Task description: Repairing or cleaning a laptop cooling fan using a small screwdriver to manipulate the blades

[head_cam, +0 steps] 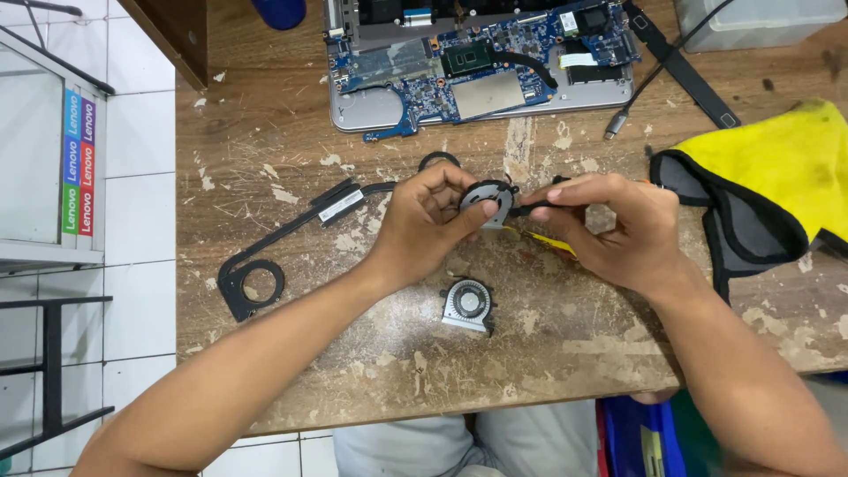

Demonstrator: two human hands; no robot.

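In the middle of the frame, the left hand (430,221) fingers are gripping a small fan (488,201); the right hand (609,231) fingers are pinching a black tool (533,209) against it; another fan (466,305) is waiting below

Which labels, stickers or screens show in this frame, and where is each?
Sticker strips: left edge, on a white cabinet; two vertical bands of blue, red and green blocks.
Small label: on the black heat pipe lying on the table; white rectangle.
Board label: on the open laptop's blue circuit board; small, white.
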